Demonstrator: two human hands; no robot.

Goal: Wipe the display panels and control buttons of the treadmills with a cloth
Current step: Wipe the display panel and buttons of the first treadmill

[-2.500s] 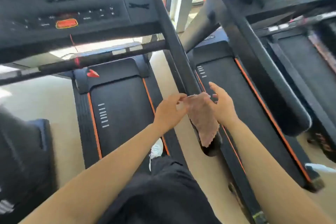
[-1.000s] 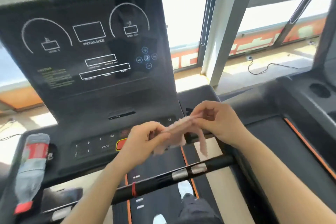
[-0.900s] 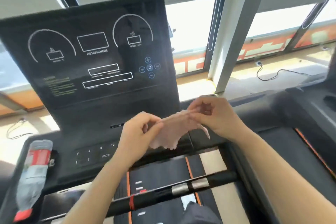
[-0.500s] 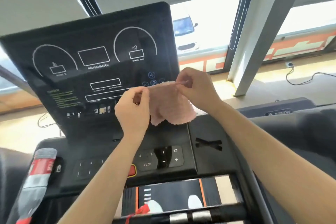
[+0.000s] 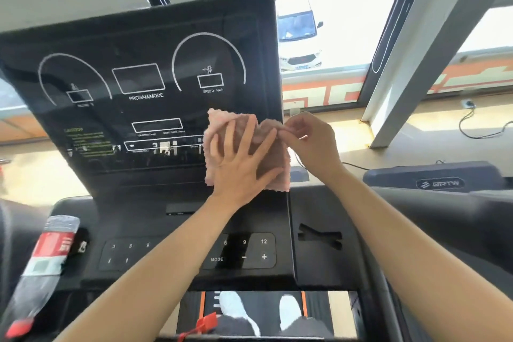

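One cloth (image 5: 219, 125) on display panel (image 5: 138, 119): left fingers (image 5: 244, 133) splayed flat, right fingers (image 5: 291, 127) pinching corner

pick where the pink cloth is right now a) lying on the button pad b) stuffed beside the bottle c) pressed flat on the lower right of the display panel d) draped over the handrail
c: the left hand lies spread over the pink cloth, pressing it on the display panel, while the right hand pinches its top edge.
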